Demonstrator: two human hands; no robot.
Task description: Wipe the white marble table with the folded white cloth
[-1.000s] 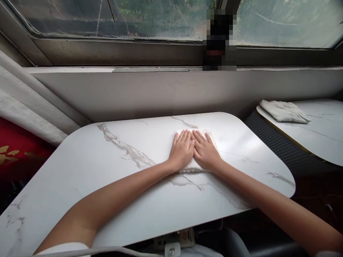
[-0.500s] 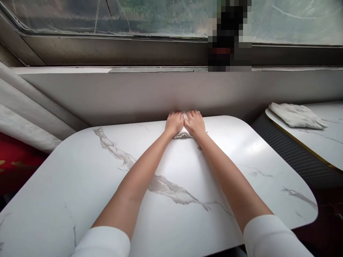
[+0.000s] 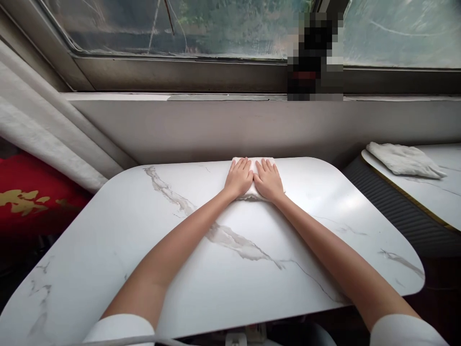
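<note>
Both hands lie flat on a folded white cloth (image 3: 253, 192) at the far edge of a white marble-patterned table (image 3: 201, 288), beside the wall. My left hand (image 3: 239, 178) presses on the cloth's left part, fingers stretched out and slightly apart. On its right part rests my right hand (image 3: 268, 179), palm down with fingers spread. The thumbs nearly meet in the middle. Some of the cloth shows between and in front of the hands.
At the right, a second white cloth (image 3: 405, 159) lies on another marble-patterned table (image 3: 452, 192). A white curtain (image 3: 46, 125) and a red cloth with gold print (image 3: 32, 197) are at the left. Behind the table rises a wall below a window (image 3: 230, 29).
Both hands and the cloth have come slightly back from the wall, and the fingers now lie flatter. The view has shifted a little, showing more of the red cloth.
</note>
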